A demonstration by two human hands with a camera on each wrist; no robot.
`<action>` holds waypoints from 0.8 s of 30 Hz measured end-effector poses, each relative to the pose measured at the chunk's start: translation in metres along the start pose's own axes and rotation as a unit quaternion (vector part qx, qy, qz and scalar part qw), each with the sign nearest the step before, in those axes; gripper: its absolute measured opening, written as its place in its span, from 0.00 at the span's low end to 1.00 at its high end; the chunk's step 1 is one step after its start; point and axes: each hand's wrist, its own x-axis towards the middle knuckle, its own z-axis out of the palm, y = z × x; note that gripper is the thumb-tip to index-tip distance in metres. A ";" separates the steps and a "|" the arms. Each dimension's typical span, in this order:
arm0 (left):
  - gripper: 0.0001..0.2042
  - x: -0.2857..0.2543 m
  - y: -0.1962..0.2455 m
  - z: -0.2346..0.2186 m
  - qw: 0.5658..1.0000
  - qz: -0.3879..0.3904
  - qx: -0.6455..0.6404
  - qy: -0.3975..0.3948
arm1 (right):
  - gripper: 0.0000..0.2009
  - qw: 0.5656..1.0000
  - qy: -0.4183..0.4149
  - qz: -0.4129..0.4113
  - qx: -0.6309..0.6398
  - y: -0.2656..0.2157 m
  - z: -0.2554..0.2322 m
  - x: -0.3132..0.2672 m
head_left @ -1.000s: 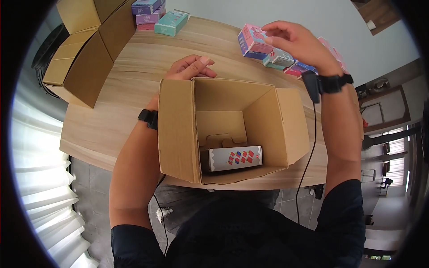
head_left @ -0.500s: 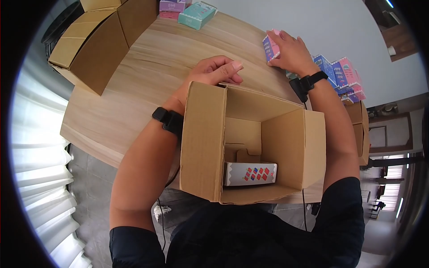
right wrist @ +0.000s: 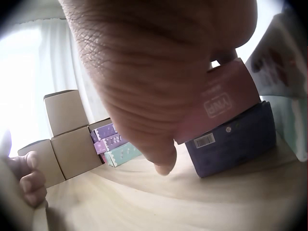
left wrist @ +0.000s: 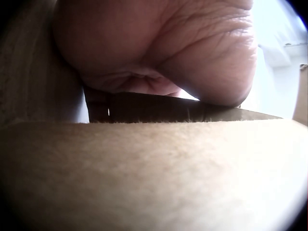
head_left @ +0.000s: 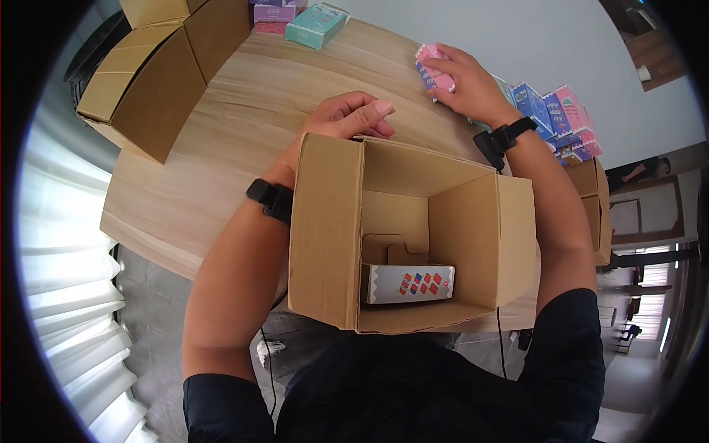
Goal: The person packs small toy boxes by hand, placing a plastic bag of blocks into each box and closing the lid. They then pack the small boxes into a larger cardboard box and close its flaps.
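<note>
My right hand [head_left: 476,85] grips a small pink box [head_left: 427,53], with the thumb on its near side and the fingers over the far side. In the right wrist view the pink box [right wrist: 226,101] sits tilted over a dark blue box [right wrist: 236,144]. An open cardboard carton [head_left: 329,229] stands before me; inside it lies a white box [head_left: 410,284] with red and blue pictures. Just beyond the carton's far left corner is my left hand [head_left: 347,116], fingers loosely curled and holding nothing, its forearm along the carton's left side.
More small boxes in blue and pink [head_left: 561,111] are stacked to the right of my right hand. A teal box [head_left: 317,26] lies near purple boxes [head_left: 277,15] at the back left. Large brown cartons [head_left: 159,88] stand at the left; another carton [head_left: 597,210] stands at the right.
My right hand has come down from above the pink box and taken hold of it. The left hand stays beside the carton. The head view has shifted, bringing more of the right side into sight.
</note>
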 end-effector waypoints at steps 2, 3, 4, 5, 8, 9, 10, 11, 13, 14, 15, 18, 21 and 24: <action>0.25 -0.002 0.001 0.001 1.000 -0.005 -0.003 0.008 | 0.28 0.999 0.027 -0.013 0.039 0.000 -0.001 -0.001; 0.25 -0.002 0.000 0.002 1.000 -0.006 -0.007 0.012 | 0.28 0.997 0.053 -0.020 0.060 -0.002 -0.007 -0.001; 0.25 -0.001 0.000 0.003 1.000 -0.008 -0.011 0.015 | 0.28 0.993 0.078 -0.027 0.081 -0.006 -0.016 -0.001; 0.25 0.001 -0.001 0.001 1.000 -0.009 -0.009 0.010 | 0.27 0.984 0.083 0.035 0.155 -0.008 -0.028 -0.003; 0.25 0.002 -0.004 0.000 1.000 -0.020 -0.010 0.009 | 0.26 0.876 0.104 0.174 0.437 -0.057 -0.100 -0.006; 0.25 -0.001 0.000 0.003 1.000 -0.023 -0.009 0.017 | 0.26 0.795 0.120 0.185 0.565 -0.104 -0.130 -0.011; 0.25 -0.003 0.003 0.006 0.999 -0.025 -0.009 0.026 | 0.25 0.793 0.141 0.163 0.570 -0.129 -0.143 -0.020; 0.26 -0.001 -0.002 0.003 1.000 -0.017 -0.016 0.015 | 0.24 0.816 0.111 0.134 0.551 -0.130 -0.153 -0.030; 0.26 0.005 -0.010 -0.004 0.999 0.003 -0.031 -0.006 | 0.24 0.875 0.007 0.062 0.480 -0.128 -0.178 -0.050; 0.26 0.004 -0.011 -0.003 1.000 0.000 -0.025 0.000 | 0.25 0.886 -0.057 0.019 0.459 -0.133 -0.181 -0.060; 0.26 0.003 -0.009 -0.001 1.000 -0.001 -0.019 0.007 | 0.26 0.902 -0.106 -0.021 0.417 -0.147 -0.180 -0.061; 0.25 -0.003 -0.004 0.002 1.000 -0.005 -0.003 0.026 | 0.27 0.932 -0.212 -0.147 0.253 -0.181 -0.168 -0.060; 0.24 -0.004 -0.002 0.002 1.000 -0.006 -0.001 0.028 | 0.24 0.967 -0.159 -0.102 0.173 -0.207 -0.136 -0.074; 0.24 0.003 -0.009 -0.002 1.000 -0.006 -0.006 0.013 | 0.23 0.946 -0.265 -0.097 0.161 -0.209 -0.123 -0.078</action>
